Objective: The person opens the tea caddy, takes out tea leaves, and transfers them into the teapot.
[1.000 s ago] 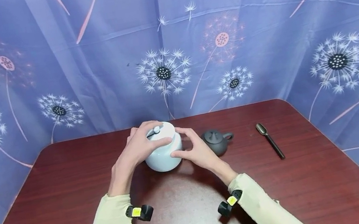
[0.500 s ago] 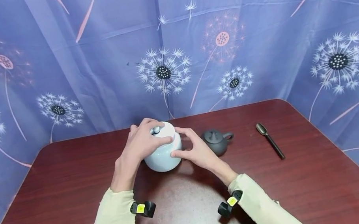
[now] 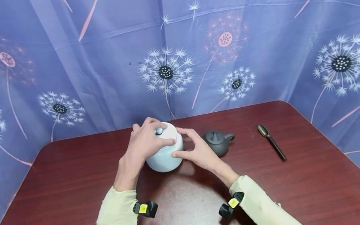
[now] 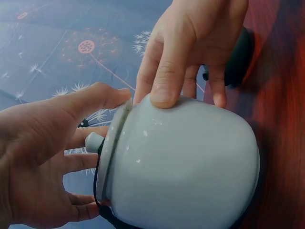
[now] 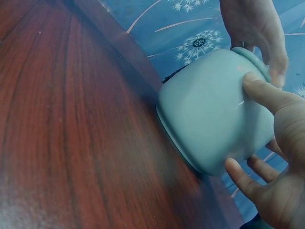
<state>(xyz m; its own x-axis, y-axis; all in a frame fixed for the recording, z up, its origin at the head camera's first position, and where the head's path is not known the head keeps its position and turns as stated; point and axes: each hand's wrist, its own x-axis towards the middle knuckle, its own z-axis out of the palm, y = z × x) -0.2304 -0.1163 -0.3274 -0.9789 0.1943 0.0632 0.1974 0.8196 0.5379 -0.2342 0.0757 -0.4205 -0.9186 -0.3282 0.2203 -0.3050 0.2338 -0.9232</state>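
Note:
A round white ceramic jar [image 3: 165,161] stands near the back of the table. Its lid [image 3: 169,131] sits on top and has a small knob [image 4: 94,141]. From above, my left hand [image 3: 145,140] spans the lid, thumb on the near rim and fingers at the far rim, as the left wrist view shows. A dark cord [image 4: 106,212] runs along the lid's edge there. My right hand [image 3: 199,151] holds the jar's right side, with thumb and fingers spread around its body. Some fingertips are hidden behind the jar.
Just right of my right hand is a dark grey teapot [image 3: 217,144], its handle pointing right. Farther right lies a scoop [image 3: 272,142] with a dark handle. A blue dandelion-print curtain [image 3: 167,42] hangs behind the reddish-brown table [image 3: 54,199].
My left wrist and forearm have shifted a little to the right, and the left hand has turned slightly over the lid. The right hand keeps its hold on the jar.

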